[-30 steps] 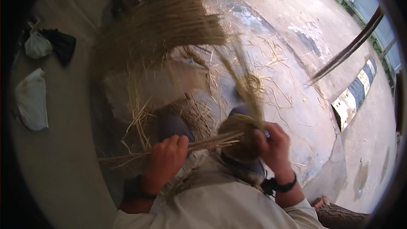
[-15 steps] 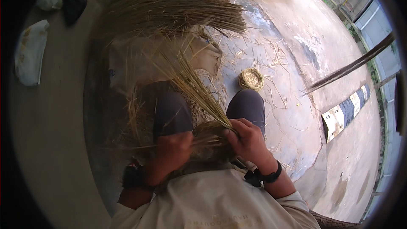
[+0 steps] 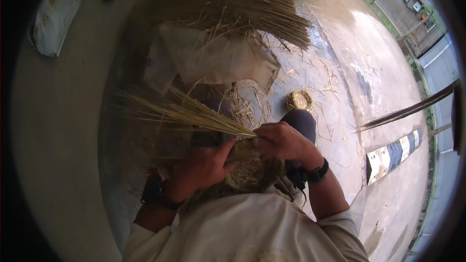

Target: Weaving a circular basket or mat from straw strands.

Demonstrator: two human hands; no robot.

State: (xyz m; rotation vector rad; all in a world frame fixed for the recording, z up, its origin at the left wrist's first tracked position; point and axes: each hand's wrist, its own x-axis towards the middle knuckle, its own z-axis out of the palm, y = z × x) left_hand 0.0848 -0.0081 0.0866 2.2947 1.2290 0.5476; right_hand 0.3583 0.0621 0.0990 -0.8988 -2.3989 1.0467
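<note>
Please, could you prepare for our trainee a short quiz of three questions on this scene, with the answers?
1. Choose: which hand pinches the gathered end of the straw bundle?
(a) left (b) right
2. True or false: a small round basket sits on the ground just beyond the right knee.
3. Complete: the white bag lies toward the picture's upper ____ corner.

Key: 1. b, the right hand; 2. true; 3. left.

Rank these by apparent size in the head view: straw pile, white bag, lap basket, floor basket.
1. Straw pile
2. White bag and lap basket: too alike to rank; the latter is nearer the camera and partly hidden
3. Floor basket
</note>
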